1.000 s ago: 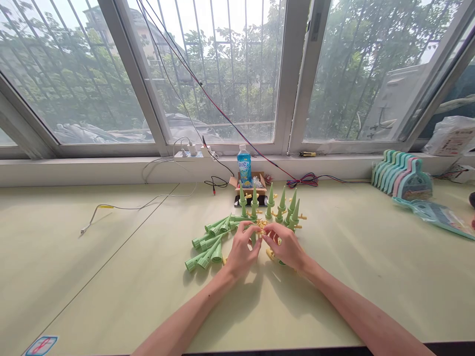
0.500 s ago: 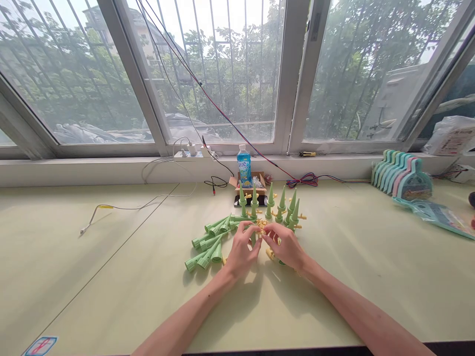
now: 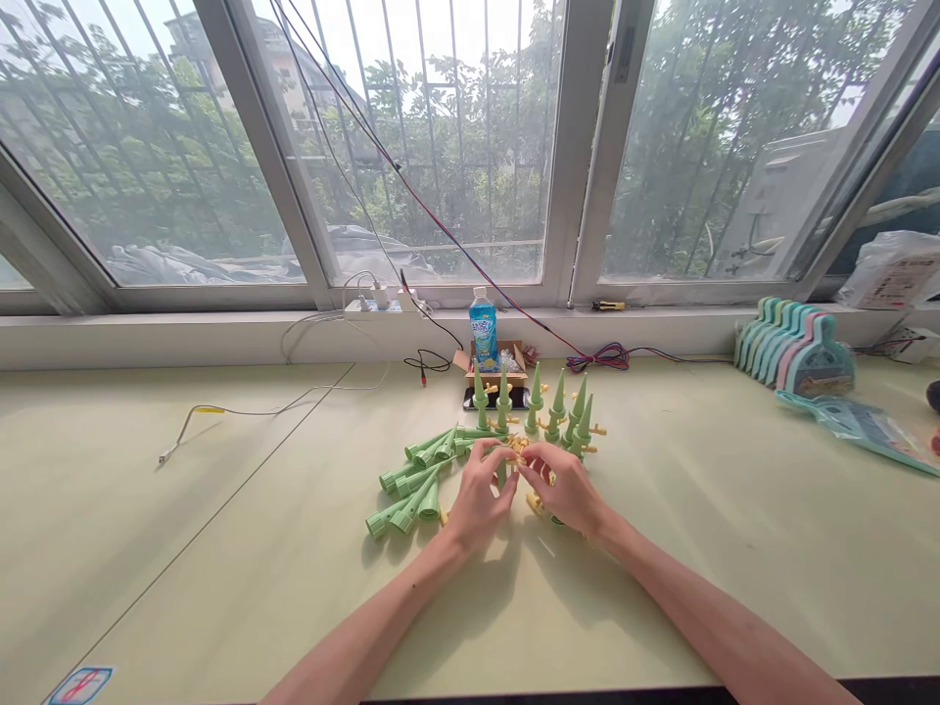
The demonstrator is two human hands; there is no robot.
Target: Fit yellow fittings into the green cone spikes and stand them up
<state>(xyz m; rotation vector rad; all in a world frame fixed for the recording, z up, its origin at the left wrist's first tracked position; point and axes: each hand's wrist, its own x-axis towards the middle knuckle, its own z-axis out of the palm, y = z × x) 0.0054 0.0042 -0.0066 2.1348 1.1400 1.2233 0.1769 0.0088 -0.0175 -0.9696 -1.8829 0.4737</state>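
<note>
My left hand (image 3: 481, 490) is closed around a green watering spike (image 3: 501, 477), mostly covered by the fingers. Against it, the fingertips of my right hand (image 3: 564, 485) pinch a small yellow valve (image 3: 518, 460), partly hidden. Behind the fingertips lies a heap of loose yellow valves (image 3: 518, 443). To the left, several green spikes (image 3: 411, 482) lie on their sides. Beyond my hands stand several upright green spikes (image 3: 558, 397) with yellow valves fitted in their sides. More yellow pieces (image 3: 535, 502) show under my right hand.
A blue-labelled bottle (image 3: 483, 328) stands by a small cardboard box (image 3: 518, 372), with a black phone (image 3: 462, 399) in front. Cables (image 3: 606, 355) run along the back of the table (image 3: 242, 587). At the right are a row of pastel plastic tools (image 3: 797, 348) and a packaged one (image 3: 859, 426).
</note>
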